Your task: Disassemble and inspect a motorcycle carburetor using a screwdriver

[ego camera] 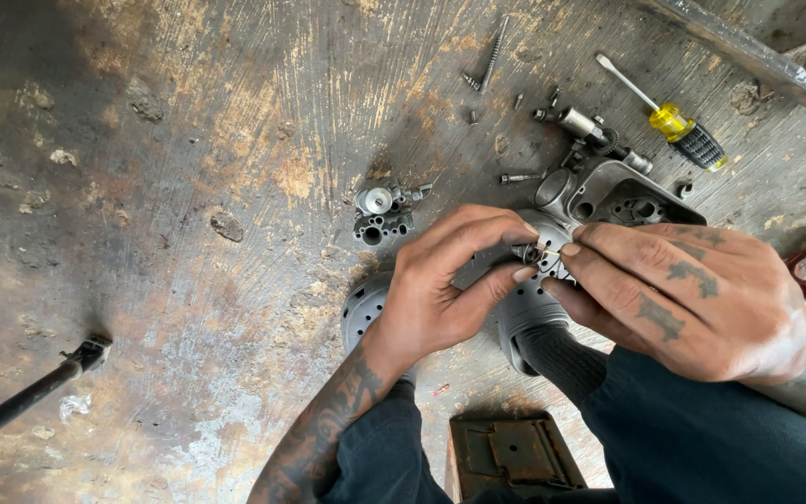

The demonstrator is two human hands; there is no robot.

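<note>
Both of my hands meet over a small metal part [539, 256], pinched between the fingertips. My left hand [445, 285] grips it from the left with thumb and forefinger. My right hand [678, 294] holds it from the right, fingers curled over it. The part is tiny and mostly hidden, so its shape is unclear. Just behind the hands lies a grey metal carburetor body [608, 191] with round openings. Beneath the hands are my grey perforated clogs [363, 308] and dark trouser legs.
A smaller grey metal piece [382, 215] lies left of the hands. Loose screws and a long bolt [487, 61] are scattered behind. A yellow-handled screwdriver [673, 119] lies at the back right. A black hose end [20, 397] enters from the left; a rusty metal plate [510, 453] sits near me.
</note>
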